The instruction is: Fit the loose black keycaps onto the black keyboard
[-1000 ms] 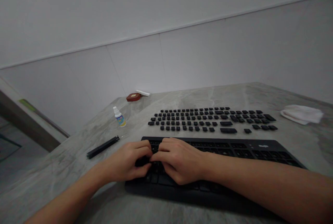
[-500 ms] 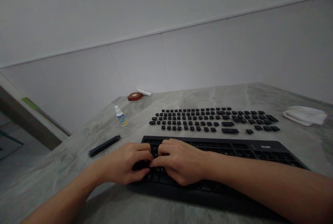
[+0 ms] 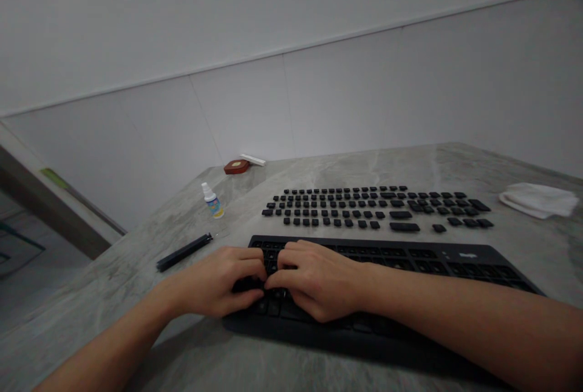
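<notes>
Keyboard (image 3: 319, 336) near centre, both hands on its left part. Left hand (image 3: 228, 280): thumb and index curled, gap between. Right hand (image 3: 314, 280): fingers bent over keys. Can't tell if either grips anything. Right forearm (image 3: 432, 295) blocks keys. Loose keycaps (image 3: 361, 204) just beyond; cloth (image 3: 540, 199) far right; black tool (image 3: 184, 252), bottle (image 3: 214, 205) left; red-brown box (image 3: 236, 166) far left.
</notes>
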### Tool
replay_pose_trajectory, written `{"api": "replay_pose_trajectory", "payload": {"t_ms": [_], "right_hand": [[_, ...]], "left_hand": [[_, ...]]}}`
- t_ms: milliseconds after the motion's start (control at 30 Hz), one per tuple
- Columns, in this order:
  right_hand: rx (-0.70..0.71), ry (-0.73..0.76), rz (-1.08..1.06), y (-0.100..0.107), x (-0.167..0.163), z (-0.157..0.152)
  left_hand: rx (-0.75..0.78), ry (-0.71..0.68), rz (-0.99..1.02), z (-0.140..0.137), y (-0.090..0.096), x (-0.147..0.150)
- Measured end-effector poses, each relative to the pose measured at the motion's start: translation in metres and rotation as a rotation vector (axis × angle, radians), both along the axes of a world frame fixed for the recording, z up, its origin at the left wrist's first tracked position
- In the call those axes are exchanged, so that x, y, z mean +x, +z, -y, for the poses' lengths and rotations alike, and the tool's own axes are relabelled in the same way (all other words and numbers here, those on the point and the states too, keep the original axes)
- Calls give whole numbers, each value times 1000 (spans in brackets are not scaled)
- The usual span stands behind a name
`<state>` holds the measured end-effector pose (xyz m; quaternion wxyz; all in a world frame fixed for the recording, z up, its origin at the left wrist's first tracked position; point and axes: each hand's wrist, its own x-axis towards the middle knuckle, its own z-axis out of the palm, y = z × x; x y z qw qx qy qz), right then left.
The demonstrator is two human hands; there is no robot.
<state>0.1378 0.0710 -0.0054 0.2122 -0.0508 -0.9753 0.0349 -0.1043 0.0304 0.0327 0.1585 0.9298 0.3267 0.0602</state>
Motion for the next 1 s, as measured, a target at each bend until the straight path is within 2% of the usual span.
{"api": "replay_pose_trajectory", "payload": {"t_ms": [233, 600, 867, 1000], "right_hand": [[-12, 5, 29, 0, 0, -1], [-17, 4, 19, 0, 0, -1], [-5, -3, 23, -1, 0, 0], [-79, 2, -1, 2, 0, 1]], "left_hand": [[-28, -20, 16, 1, 2, 1], [-65, 70, -7, 1, 3, 3], [-156, 151, 35, -2, 2, 3], [-179, 186, 34, -3, 1, 2]]}}
